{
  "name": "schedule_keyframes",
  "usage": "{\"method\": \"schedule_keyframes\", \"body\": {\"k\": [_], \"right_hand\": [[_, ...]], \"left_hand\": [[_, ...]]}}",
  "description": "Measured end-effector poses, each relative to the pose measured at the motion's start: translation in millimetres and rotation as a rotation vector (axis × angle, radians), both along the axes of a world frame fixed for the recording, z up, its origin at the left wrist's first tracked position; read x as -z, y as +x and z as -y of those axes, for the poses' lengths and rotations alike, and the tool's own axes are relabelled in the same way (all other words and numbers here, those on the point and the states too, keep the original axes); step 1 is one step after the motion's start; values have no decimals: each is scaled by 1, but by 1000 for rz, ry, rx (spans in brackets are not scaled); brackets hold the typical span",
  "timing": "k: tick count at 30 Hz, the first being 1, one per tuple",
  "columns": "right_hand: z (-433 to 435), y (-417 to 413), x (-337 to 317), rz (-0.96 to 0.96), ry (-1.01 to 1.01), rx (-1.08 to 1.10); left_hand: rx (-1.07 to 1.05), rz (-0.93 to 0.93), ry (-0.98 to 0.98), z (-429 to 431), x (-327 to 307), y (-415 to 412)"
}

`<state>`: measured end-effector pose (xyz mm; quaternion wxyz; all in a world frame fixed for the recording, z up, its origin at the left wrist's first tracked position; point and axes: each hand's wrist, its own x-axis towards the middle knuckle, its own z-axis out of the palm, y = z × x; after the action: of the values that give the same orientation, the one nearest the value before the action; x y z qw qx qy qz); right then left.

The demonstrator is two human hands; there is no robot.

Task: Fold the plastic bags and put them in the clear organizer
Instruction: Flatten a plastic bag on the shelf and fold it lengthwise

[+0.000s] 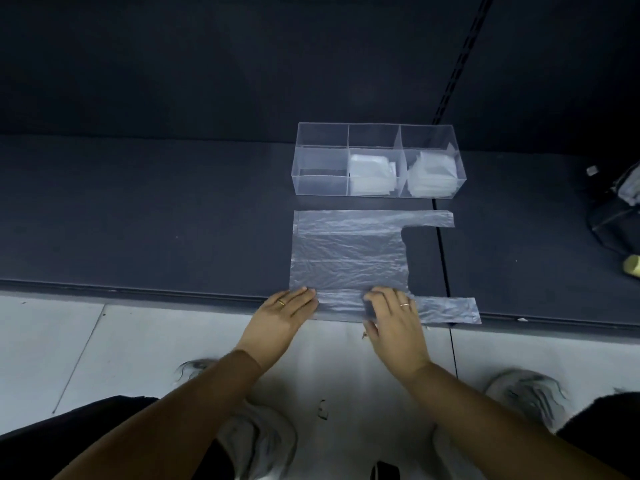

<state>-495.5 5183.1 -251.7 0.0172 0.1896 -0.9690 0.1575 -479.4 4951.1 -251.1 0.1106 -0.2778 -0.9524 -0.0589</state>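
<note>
Dark shelf (173,220): clear organizer (377,161) beyond flat plastic bag (349,258).

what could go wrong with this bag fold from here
The bag lies flat with its near edge at the lip of the shelf, so it might slide off as both hands, left hand and right hand, lift that edge. The thin far handle could flop askew and spoil the fold. The organizer sits close behind, so a wide fold may nudge it.

A dark bag (614,216) and a yellowish thing (632,270) are cut off at the right edge, and both shoes (526,393) are blurred.
</note>
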Motion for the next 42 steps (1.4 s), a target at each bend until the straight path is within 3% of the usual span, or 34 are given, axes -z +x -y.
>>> {"method": "schedule_keyframes", "body": {"k": [5, 10, 12, 15, 19, 23, 32, 35, 38, 42], "right_hand": [[-32, -11, -10, -51, -61, -86], [-89, -45, -35, 414, -209, 104], [-108, -62, -45, 589, -310, 147], [-126, -87, -57, 702, -484, 227], [-126, -124, -58, 690, -620, 349], [-111, -158, -44, 538, -643, 506], [-93, -186, -10, 445, -362, 638], [-92, -187, -9, 436, -356, 654], [-90, -186, -9, 436, -341, 649], [-88, -185, -10, 413, -295, 644]], "left_hand": [[-9, 218, 124, 3, -30, -13], [-294, 729, 363, 25, -57, -39], [-377, 882, 463, 31, -66, -52], [-542, 1010, 632, 42, -74, -72], [-707, 949, 802, 51, -75, -103], [-799, 833, 892, 52, -59, -134], [-889, 664, 629, 45, -14, -168], [-934, 418, 420, 34, -19, -162], [-735, 110, 384, 9, -20, -144], [-456, 213, 362, -15, -4, -115]]}}
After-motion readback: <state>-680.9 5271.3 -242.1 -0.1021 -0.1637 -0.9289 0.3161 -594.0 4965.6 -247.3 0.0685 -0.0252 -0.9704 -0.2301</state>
